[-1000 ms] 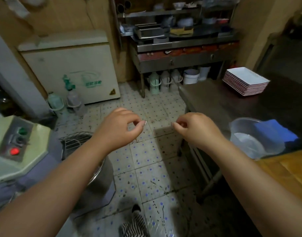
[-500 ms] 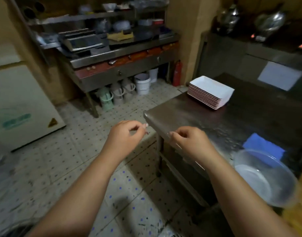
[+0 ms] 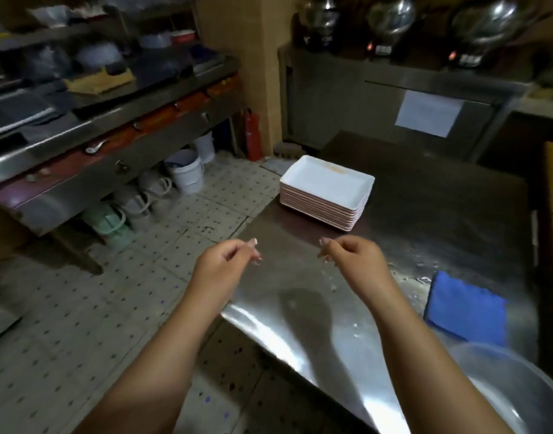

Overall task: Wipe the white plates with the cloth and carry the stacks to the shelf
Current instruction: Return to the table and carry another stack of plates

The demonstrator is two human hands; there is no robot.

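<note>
clear bowl beside blue cloth, stacked white plates

Dim kitchen around me, glare streak on the steel table, my arm's shadow there, blurred, bent edges.

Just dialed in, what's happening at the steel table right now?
A person stands at the steel table with both arms stretched over it. The left hand and right hand hang above the tabletop with fingers loosely curled, holding nothing. The stack of white plates sits untouched at the far corner. The blue cloth lies flat to the right, beside a clear bowl. Wiping has not yet begun.
</note>
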